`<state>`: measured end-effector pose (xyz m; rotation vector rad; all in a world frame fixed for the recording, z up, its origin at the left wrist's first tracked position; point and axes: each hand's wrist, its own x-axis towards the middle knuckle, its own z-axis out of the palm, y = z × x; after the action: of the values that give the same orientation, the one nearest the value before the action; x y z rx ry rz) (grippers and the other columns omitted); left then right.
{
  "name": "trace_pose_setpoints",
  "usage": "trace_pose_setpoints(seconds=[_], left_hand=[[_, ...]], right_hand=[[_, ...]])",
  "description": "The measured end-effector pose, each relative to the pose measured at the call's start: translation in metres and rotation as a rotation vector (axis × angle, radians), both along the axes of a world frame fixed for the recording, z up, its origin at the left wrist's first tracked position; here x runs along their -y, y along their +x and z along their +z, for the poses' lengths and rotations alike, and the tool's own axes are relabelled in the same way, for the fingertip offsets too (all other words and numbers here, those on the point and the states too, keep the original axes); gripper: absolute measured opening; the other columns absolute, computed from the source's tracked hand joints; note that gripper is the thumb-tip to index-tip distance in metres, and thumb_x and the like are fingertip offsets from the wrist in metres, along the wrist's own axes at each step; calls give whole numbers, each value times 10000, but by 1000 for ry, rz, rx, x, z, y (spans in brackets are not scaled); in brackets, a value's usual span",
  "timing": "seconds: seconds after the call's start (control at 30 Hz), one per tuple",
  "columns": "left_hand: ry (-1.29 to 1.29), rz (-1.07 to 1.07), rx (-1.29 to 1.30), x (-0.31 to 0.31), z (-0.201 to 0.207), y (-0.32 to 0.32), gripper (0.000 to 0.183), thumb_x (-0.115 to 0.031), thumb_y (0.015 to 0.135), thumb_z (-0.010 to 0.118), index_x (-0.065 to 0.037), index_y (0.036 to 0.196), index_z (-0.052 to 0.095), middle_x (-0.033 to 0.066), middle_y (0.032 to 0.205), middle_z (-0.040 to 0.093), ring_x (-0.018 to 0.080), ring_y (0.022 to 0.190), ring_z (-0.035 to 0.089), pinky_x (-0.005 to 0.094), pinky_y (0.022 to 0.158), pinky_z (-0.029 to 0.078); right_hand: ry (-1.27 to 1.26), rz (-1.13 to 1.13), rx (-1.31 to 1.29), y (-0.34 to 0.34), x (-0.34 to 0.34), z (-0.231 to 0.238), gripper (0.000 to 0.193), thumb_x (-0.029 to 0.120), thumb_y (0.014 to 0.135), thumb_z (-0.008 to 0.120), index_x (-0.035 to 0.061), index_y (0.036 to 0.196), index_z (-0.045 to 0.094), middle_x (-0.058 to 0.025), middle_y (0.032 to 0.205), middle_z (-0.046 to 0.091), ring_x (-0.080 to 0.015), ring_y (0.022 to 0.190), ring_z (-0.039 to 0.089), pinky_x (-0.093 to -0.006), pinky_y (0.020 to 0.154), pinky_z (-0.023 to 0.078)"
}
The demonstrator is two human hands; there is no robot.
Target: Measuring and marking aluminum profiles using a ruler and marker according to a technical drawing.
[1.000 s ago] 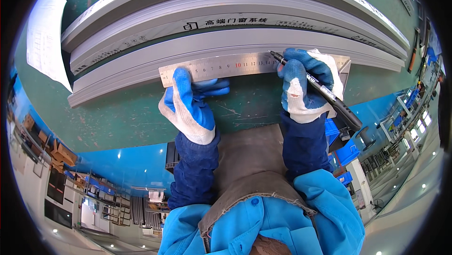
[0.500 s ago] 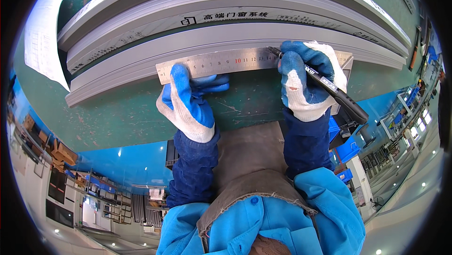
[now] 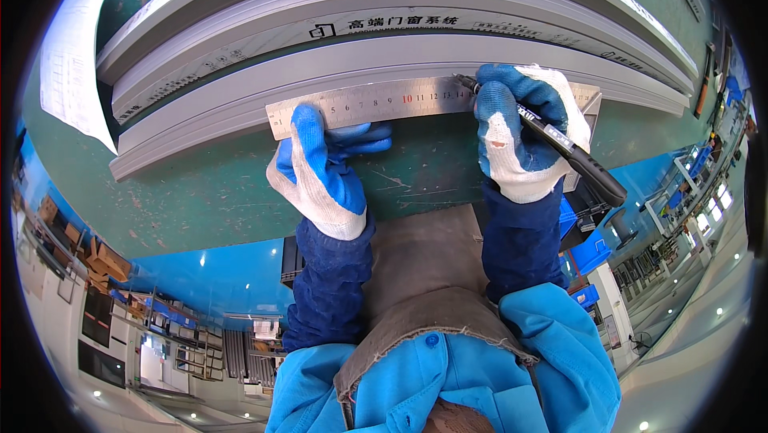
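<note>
A steel ruler [image 3: 370,102] with a metal crosspiece at its right end, like a try square, lies along the near edge of a grey metal profile [image 3: 240,117]. My left hand [image 3: 324,173], in a blue-and-white work glove, grips the ruler's left end, its thumb on top and other fingers toward the underside. In my gloved right hand [image 3: 524,133] is a black marker pen [image 3: 588,167], tilted with its tip at the ruler's upper edge. The pen tip is close to the profile; I cannot tell whether it touches. My right hand covers part of the ruler.
More grey profiles [image 3: 320,1], some with printed film, lie parallel behind on the green worktable [image 3: 208,217]. A paper sheet [image 3: 70,65] rests at the left. Shelving and cardboard boxes [image 3: 108,261] stand beyond the table at lower left.
The ruler's left part has moved very slightly up and right, along with my left hand. The pen tip has shifted slightly up toward the profile. Both grips stay the same.
</note>
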<state>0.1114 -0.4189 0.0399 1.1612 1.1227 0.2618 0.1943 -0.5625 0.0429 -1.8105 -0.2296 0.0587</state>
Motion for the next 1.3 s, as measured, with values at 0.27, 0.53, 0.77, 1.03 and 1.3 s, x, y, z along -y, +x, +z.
trace_pose_setpoints(seconds=[0.27, 0.53, 0.77, 1.03, 1.3], left_hand=[[-14, 9, 18, 1, -1, 1, 421, -313, 942, 508, 73, 798, 593, 186, 629, 638, 261, 439, 610, 308, 463, 537], [-208, 134, 39, 27, -7, -14, 318, -252, 926, 547, 45, 1013, 470, 182, 691, 625, 235, 486, 599, 313, 536, 537], [-409, 199, 211, 115, -19, 7, 199, -142, 907, 580, 34, 849, 509, 114, 671, 567, 165, 518, 525, 305, 518, 522], [-152, 26, -23, 126, 6, 42, 343, -301, 917, 553, 41, 917, 518, 213, 709, 636, 288, 493, 622, 279, 508, 513], [-280, 102, -4, 125, 10, 49, 365, -312, 901, 573, 51, 892, 541, 190, 612, 623, 256, 430, 599, 267, 472, 499]], right_hand=[[52, -22, -12, -4, 6, -11, 141, 29, 799, 663, -37, 914, 616, -145, 774, 649, -156, 529, 573, -238, 548, 506], [202, -259, 67, -12, 10, -1, 100, 10, 769, 641, -29, 847, 593, -171, 757, 630, -170, 485, 567, -219, 473, 472], [82, -297, 27, 17, 96, 11, 102, -19, 791, 611, -24, 862, 538, -206, 829, 644, -187, 532, 577, -260, 495, 503], [126, -176, -22, 30, 125, 1, 110, -6, 806, 606, -35, 886, 536, -214, 849, 643, -190, 521, 579, -255, 495, 504], [142, -158, -49, 34, 120, -1, 123, 11, 811, 627, -38, 889, 545, -208, 853, 645, -191, 525, 585, -254, 505, 507]])
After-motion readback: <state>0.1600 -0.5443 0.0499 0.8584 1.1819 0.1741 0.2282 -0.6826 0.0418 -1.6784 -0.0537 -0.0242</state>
